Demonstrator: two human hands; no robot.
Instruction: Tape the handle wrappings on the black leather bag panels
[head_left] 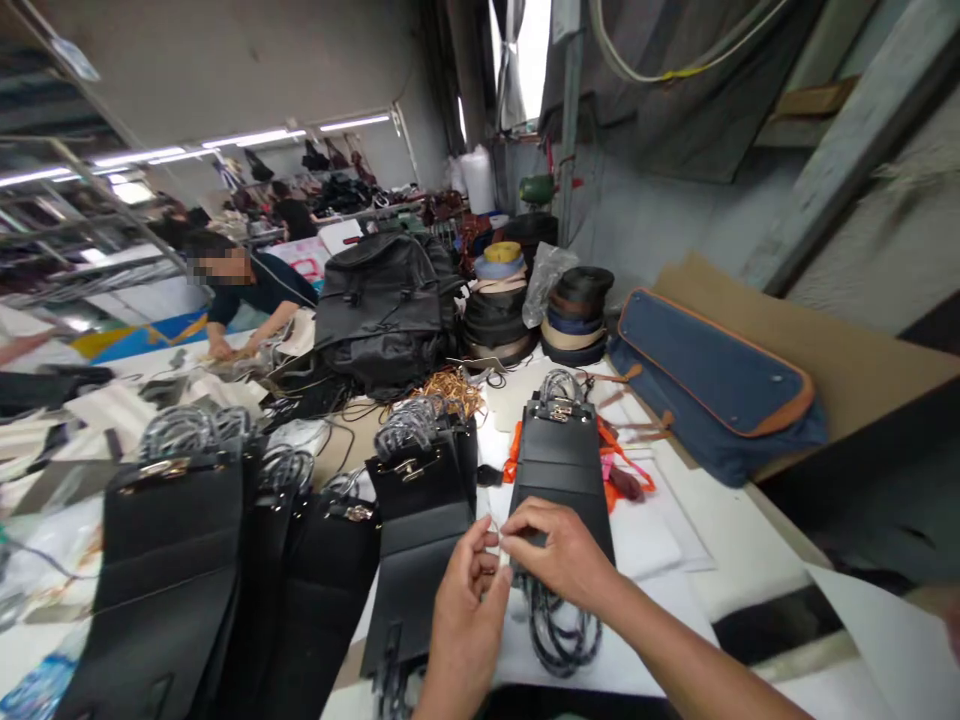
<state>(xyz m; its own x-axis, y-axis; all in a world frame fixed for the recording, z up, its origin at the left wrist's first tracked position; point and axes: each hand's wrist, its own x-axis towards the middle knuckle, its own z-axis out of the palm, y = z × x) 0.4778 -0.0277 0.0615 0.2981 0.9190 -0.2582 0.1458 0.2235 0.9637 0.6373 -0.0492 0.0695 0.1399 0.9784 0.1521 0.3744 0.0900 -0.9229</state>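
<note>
My left hand (469,605) and my right hand (559,552) meet at the fingertips above the near part of the table. Both are closed in a pinch around something thin and pale, too small to name. Just beyond my right hand lies a stack of black leather bag pieces (562,450), with metal clasps and plastic-wrapped loops at its far end. More wrapped loops (562,630) stick out below my right wrist. To the left of my left hand is another stack of black bag pieces (420,540), also with a clasp and wrapped loops.
More black bag pieces (165,560) cover the left. Behind stand a large black bag (386,315) and rolls of strap (574,325). A blue bag with orange trim (712,360) leans at the right. Another person (259,290) bends over the table at far left.
</note>
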